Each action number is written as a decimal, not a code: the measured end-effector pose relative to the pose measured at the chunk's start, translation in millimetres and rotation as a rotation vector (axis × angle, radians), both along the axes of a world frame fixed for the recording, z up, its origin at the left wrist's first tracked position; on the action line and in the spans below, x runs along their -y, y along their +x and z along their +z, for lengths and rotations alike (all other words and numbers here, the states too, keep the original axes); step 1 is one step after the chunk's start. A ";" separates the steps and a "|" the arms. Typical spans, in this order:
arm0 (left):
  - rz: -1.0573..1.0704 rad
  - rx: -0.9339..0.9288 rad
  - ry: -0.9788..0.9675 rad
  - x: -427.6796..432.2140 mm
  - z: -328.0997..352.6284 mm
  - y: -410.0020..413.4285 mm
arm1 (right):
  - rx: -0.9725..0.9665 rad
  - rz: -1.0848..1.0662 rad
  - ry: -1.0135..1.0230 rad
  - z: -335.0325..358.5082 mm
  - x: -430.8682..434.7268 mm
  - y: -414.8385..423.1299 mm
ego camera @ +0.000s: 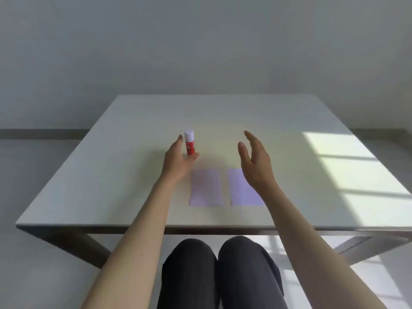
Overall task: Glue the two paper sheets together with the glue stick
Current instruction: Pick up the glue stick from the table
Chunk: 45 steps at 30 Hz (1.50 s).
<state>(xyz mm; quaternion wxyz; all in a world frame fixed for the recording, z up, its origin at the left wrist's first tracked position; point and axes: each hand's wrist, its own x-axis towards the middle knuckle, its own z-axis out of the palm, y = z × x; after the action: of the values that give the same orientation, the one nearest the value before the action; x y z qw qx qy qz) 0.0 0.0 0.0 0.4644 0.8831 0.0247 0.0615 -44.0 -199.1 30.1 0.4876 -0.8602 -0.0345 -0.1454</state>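
Note:
A red glue stick point(190, 144) with a white cap stands upright on the white table point(111, 170). My left hand point(178, 160) is open around it, fingers to its left and thumb below its base, not closed on it. Two pale purple paper sheets lie flat side by side near the front edge: the left sheet point(206, 188) and the right sheet point(242, 190). My right hand point(255, 158) hovers open above the far right corner of the right sheet, palm facing left, hiding part of that sheet.
Bright window light falls on the table's right side point(356, 175). The table's front edge point(200, 228) runs above my knees point(220, 270). A plain wall stands behind the table.

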 end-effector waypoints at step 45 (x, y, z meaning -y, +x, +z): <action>0.059 0.218 -0.057 17.4 29.8 -23.8 | -0.148 -0.149 -0.560 -10.6 49.5 67.2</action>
<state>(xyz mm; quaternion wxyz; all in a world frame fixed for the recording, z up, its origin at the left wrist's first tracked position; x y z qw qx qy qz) -23.8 -17.4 29.8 0.4871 0.8567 0.0017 0.1700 23.2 -248.6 19.5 0.2204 -0.9697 0.0256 -0.1023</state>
